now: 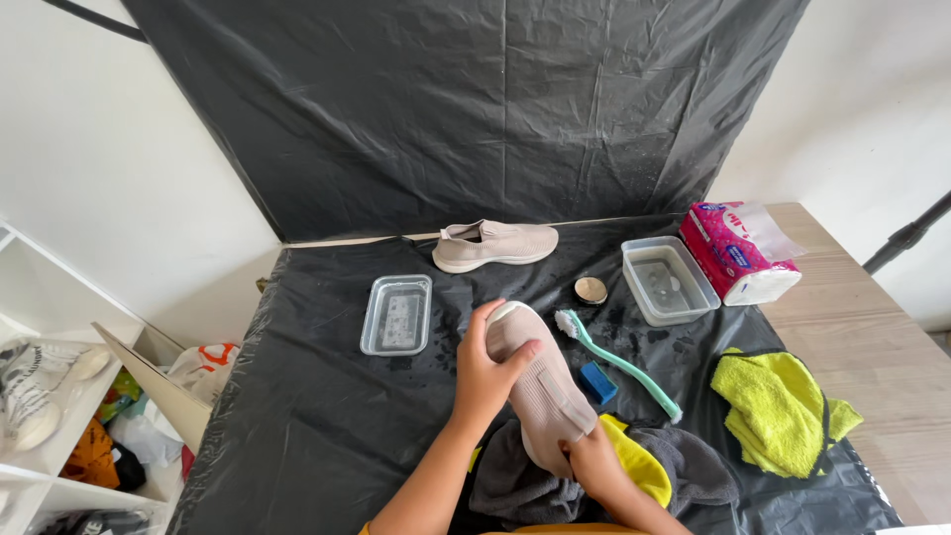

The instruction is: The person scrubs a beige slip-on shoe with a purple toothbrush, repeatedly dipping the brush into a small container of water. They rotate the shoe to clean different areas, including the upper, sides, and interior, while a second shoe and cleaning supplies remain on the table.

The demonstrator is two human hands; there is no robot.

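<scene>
1. Left hand wrapped over the toe end of a beige slip-on shoe, fingers clamped around its upper, thumb across the top; apparently to keep it from sliding
2. Right hand at the heel end of the same shoe, fingers closed on it from below; shoe thus held tilted between both hands, toe away from the body, just above the near middle of the counter
3. Under the shoe, a dark grey towel with a yellow cloth lying on it, likely there to catch drips and cushion the work
4. Just right of the shoe, within easy reach: a small blue block and a teal-handled brush lying slantwise, bristles toward the far side
5. Black plastic sheet covering counter and wall behind, wet in spots, seemingly to shield both from splashes
6. Second beige shoe resting on its sole at the far edge, well apart from the hands
7. Clear tray of water left of the held shoe, a deeper clear tub to the far right, a small round tin between them
8. Pink tissue pack and a crumpled yellow-green cloth on the right side, off the wet zone
9. White shelf with shoes and clutter at far left
</scene>
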